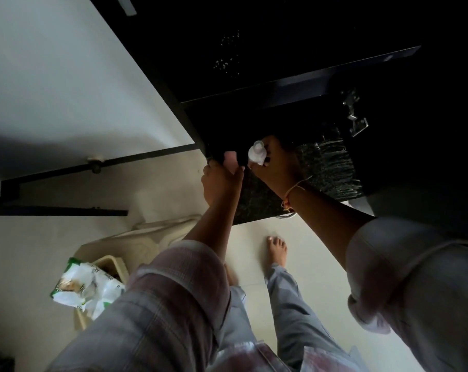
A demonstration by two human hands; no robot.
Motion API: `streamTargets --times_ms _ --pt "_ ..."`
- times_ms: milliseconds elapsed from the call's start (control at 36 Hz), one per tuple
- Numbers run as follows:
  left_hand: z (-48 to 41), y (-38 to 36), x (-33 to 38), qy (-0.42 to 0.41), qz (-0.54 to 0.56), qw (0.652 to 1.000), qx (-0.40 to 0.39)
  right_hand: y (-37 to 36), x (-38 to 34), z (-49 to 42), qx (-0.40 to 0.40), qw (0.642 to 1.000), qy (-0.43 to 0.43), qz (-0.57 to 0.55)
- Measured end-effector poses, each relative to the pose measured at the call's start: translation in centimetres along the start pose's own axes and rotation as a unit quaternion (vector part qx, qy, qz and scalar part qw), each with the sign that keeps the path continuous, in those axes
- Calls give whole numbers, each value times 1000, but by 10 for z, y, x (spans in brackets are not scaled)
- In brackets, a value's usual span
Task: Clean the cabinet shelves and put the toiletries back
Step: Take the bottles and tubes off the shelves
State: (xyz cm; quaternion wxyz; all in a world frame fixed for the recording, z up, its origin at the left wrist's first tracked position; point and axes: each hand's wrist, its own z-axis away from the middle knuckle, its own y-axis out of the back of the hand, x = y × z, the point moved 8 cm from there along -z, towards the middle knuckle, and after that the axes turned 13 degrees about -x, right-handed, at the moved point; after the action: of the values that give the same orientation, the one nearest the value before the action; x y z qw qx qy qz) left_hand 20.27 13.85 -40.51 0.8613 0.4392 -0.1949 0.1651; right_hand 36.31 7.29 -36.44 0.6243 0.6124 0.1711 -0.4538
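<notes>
At the lower left, on the pale tiled floor [302, 253], a crumpled white-and-green plastic packet [85, 287] lies against a beige plastic bin [114, 264]; behind them sits a cream moulded plastic object [157, 232] with rounded edges, its identity unclear. Above these, a matte white wall [53, 89] meets a thin dark horizontal rail [98, 162] carrying a small round fitting.

At centre, the left hand [222, 183] is raised to the front edge of a dark speckled shelf [257, 202], its stone-like surface flecked with light grains. The fingers curl around a small pale pink object [231, 159], soft-looking and rounded; its material cannot be determined. The left sleeve [173, 285] is a faded checked fabric, rolled above the forearm.

Just to the right, the right hand [275, 162] grips a small white plastic bottle [257, 154], cylindrical with a narrower round cap, held tilted at the shelf's front. A thin yellow-orange thread band [291, 194] encircles the right wrist.

Further right, the black cabinet [254, 63] interior is deep in shadow; a flat dark upper shelf board [321, 84] crosses it diagonally. A metal hinge [354, 114] glints at the right side. Fine ribbed reflections mark the glossy surface below it. Bare feet [277, 248] stand on the floor beneath.
</notes>
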Motion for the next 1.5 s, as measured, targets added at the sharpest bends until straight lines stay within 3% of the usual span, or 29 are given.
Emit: streamTargets --times_ms 194,528,834,1000,1111,1278,1389,1500 --pt "3 -2 -2 17 31 999 -8 -4 4 -1 -21 999 -6 -28" --pt "19 7 3 -8 -6 1000 -1 -3 -3 3 -38 999 -4 -18" --pt "25 6 -14 64 64 996 -10 -1 -9 6 -11 999 3 -30" --pt "34 16 -8 47 45 998 -17 -3 -7 12 -77 995 -56 -17" --pt "61 40 18 -22 6 999 -28 12 -17 25 -70 995 -69 -14" --pt "95 82 42 -79 72 994 14 57 -61 57 -35 996 -86 19" --pt "125 108 74 -183 46 980 60 98 -103 78 47 997 -54 38" --pt "173 145 122 -324 59 938 108 143 -149 96 141 988 -2 55"
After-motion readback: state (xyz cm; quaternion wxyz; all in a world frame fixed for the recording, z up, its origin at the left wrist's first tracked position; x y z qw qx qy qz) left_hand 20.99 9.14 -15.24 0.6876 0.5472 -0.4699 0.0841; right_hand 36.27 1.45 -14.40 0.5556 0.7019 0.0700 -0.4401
